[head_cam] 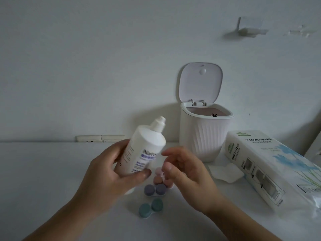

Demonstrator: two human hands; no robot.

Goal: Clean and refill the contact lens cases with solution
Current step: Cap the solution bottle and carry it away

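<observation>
left hand (111, 169) grips the white plastic solution bottle (142, 150), right hand (184, 169) loose and empty; 4 capped round lens cases (155, 189) look unfilled.

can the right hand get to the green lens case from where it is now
Probably yes: the right hand is empty and hovers just above and behind the green lens case, with nothing lying between them.

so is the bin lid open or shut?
Open. The lid stands upright on its hinge behind the bin, leaving the pink inside exposed.
</observation>
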